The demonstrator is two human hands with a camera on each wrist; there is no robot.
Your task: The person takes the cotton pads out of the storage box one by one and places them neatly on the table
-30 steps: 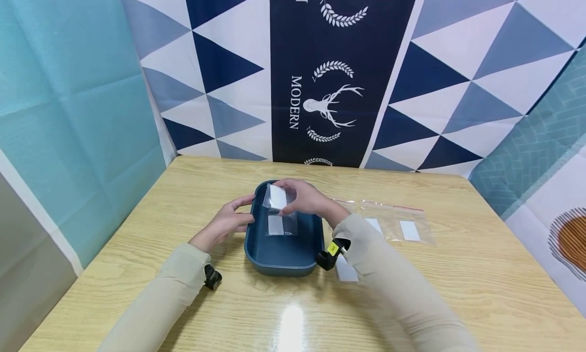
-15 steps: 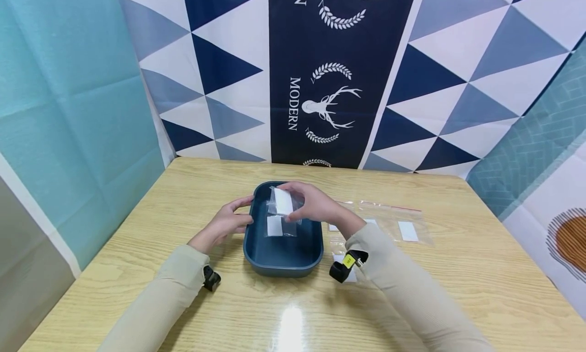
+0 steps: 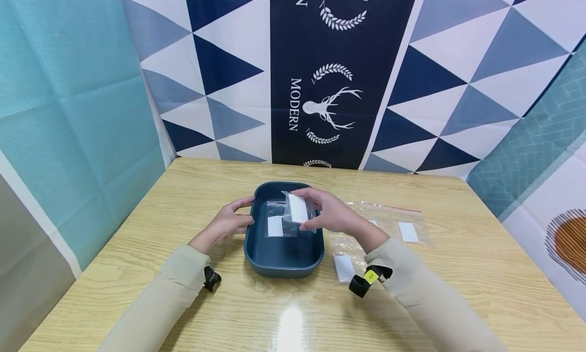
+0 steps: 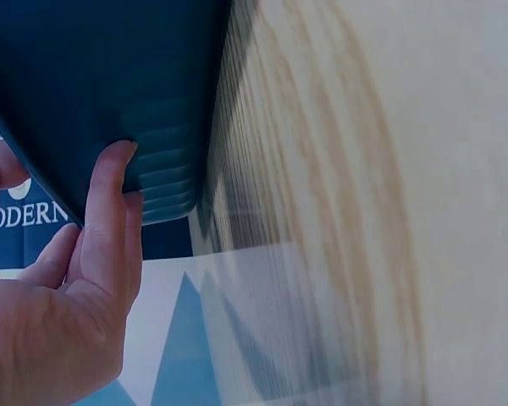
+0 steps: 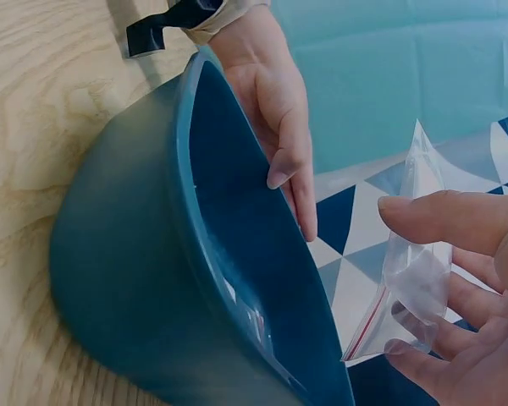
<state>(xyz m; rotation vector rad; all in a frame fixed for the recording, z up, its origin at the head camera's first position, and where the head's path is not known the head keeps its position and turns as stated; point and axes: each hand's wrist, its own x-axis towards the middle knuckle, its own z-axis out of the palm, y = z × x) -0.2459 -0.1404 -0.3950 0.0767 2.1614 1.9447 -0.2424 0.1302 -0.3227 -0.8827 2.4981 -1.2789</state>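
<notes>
My right hand (image 3: pixel 330 214) pinches a small clear zip bag (image 3: pixel 298 208) with a white piece in it, held tilted over the right part of a dark blue-green plastic bin (image 3: pixel 284 271). In the right wrist view, thumb and fingers grip the zip bag (image 5: pixel 423 271) from both sides, its red seal line showing. Another zip bag (image 3: pixel 275 226) with a white insert lies inside the bin. My left hand (image 3: pixel 226 222) touches the bin's left side at the rim, and the left wrist view shows its extended fingers (image 4: pixel 108 211) against the outer wall.
Right of the bin, several more zip bags with white inserts lie on the wooden table (image 3: pixel 439 286), including a near bag (image 3: pixel 344 268) and a far-right bag (image 3: pixel 409 231). Behind the table hangs a patterned cloth (image 3: pixel 320 103); a teal cloth (image 3: pixel 78 87) hangs at left.
My right hand has moved right with the zip bag, from over the bin's far left part to its right part. The left hand stays at the rim.
</notes>
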